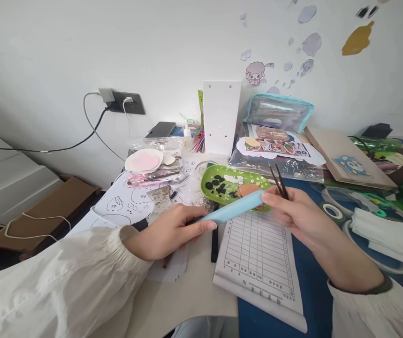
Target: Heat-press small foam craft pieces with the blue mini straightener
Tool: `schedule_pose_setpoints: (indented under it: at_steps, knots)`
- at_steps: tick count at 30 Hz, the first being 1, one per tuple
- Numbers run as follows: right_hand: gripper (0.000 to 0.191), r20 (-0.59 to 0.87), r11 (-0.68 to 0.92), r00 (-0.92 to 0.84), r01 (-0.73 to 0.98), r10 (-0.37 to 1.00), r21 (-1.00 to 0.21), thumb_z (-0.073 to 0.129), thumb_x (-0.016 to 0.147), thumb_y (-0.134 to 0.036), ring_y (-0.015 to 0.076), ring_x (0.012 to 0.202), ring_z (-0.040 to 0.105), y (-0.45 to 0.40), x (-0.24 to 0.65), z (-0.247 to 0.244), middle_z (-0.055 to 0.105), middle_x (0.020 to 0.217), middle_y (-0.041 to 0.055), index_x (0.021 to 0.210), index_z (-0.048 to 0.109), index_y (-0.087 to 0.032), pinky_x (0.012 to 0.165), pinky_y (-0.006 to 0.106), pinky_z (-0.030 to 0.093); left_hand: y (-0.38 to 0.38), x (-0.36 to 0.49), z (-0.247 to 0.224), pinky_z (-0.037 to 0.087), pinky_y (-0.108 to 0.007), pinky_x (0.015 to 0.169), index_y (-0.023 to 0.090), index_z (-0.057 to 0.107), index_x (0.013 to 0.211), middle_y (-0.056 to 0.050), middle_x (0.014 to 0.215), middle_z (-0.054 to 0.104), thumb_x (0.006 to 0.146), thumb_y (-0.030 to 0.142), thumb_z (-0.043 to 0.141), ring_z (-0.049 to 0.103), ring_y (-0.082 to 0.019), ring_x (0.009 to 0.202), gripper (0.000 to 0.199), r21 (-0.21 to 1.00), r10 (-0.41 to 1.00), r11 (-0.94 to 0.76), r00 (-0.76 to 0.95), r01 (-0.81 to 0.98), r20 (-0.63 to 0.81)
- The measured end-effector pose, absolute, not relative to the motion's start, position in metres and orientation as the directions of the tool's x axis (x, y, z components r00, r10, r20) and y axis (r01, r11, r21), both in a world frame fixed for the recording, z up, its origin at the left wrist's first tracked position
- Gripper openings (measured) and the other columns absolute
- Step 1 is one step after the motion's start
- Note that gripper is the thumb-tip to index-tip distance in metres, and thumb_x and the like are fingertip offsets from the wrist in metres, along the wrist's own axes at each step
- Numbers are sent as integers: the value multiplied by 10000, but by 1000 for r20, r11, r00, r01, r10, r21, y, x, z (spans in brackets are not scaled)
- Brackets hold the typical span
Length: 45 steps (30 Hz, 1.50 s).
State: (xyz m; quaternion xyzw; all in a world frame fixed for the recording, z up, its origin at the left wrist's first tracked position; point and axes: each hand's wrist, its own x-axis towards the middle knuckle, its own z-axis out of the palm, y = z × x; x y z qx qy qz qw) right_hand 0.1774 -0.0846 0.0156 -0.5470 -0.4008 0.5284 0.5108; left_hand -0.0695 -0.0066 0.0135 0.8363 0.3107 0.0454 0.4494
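At the far left a brown cardboard box (pixel 41 220) sits beside the desk (pixel 319 291), with a loose loop of white cord on it. Next come white sheets with black line drawings (pixel 125 206), partly covered by the left forearm in its loose, pale sleeve with a gathered cuff. The left hand (pixel 175 230) reaches in from that side, back of the hand upward, its fingers clamped on the near end of a light blue piece, the thumb lying along the lower edge.

The light blue piece (pixel 235 209) is plain, smooth and pale, seen as a long narrow band that slants upward to the right. It is held above the desk, between the two hands, in front of a green tray (pixel 222 170) of black, white and orange cutouts, and over the top edge of a printed grid form (pixel 257 253).

At the band's right end, the right hand (pixel 294 213) comes in from the lower right, wrist bare below the raised cuff. Its thumb points left and is pressed with the fingers on the blue end. The same hand also grips dark tweezers (pixel 281 181), whose two tips point upward and stand apart. Farther right lie folded white sheets (pixel 386 234).
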Motion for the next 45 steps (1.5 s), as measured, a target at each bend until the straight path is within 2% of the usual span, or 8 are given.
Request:
schedule_pose_setpoints:
  at_steps: [7, 12, 17, 21, 26, 29, 36, 45]
  knots:
    - [306, -209, -197, 127, -98, 970, -975, 740, 690, -427, 33, 395, 128, -85, 177, 15, 192, 434, -116, 715, 588, -163, 410, 259, 60, -6, -68, 22, 334, -205, 454, 173, 499, 674, 41, 540, 498, 871, 528, 438, 443, -84, 475, 410, 856, 502, -245, 815, 455, -290]
    - [370, -197, -191, 100, -65, 975, -979, 724, 698, -428, 40, 407, 114, -85, 175, 21, 178, 450, -118, 902, 655, -127, 422, 264, 50, -5, -68, 22, 334, -184, 431, 169, 555, 754, 48, 533, 493, 852, 507, 491, 442, -72, 462, 358, 889, 477, -181, 828, 419, -293]
    - [325, -213, -202, 133, -94, 968, -975, 750, 650, -443, 39, 398, 147, -84, 174, 19, 208, 462, -108, 745, 622, -159, 402, 258, 69, -4, -69, 21, 304, -187, 410, 166, 553, 724, 51, 519, 450, 846, 525, 489, 404, -67, 442, 385, 888, 497, -154, 810, 434, -310]
    - [327, -221, -214, 168, -62, 961, -975, 729, 686, -457, 47, 424, 146, -83, 175, 16, 247, 499, -94, 786, 615, -167, 416, 262, 75, -2, -68, 21, 305, -185, 407, 164, 578, 755, 49, 528, 447, 827, 553, 500, 411, -66, 439, 403, 891, 519, -102, 788, 442, -331]
    - [365, -154, -134, 208, -109, 966, -985, 545, 823, -536, 58, 434, 137, -83, 184, 15, 247, 558, -77, 874, 623, -184, 416, 262, 86, 2, -70, 25, 313, -188, 396, 161, 603, 796, 42, 523, 460, 822, 584, 472, 395, -62, 399, 444, 900, 575, 6, 735, 435, -359]
    - [322, -139, -110, 190, -155, 972, -982, 430, 902, -445, 53, 423, 156, -84, 189, 15, 274, 570, -68, 832, 607, -186, 415, 253, 104, 2, -72, 29, 320, -193, 400, 157, 607, 811, 44, 522, 441, 836, 592, 431, 364, -60, 396, 469, 910, 640, 57, 684, 412, -349]
    - [307, -241, -242, 28, 57, 970, -969, 490, 875, -460, 56, 384, 235, -86, 181, 18, 387, 500, -62, 764, 553, -180, 388, 247, 125, 3, -73, 32, 307, -203, 393, 162, 590, 812, 41, 547, 435, 830, 600, 431, 333, -67, 404, 466, 898, 654, 108, 650, 426, -387]
    - [357, -260, -266, 55, 175, 964, -948, 481, 865, -498, 74, 418, 209, -87, 179, 19, 318, 470, -76, 808, 615, -173, 432, 262, 126, 0, -73, 34, 297, -191, 399, 170, 646, 828, 38, 545, 437, 812, 609, 446, 349, -64, 417, 483, 872, 653, 56, 643, 487, -401]
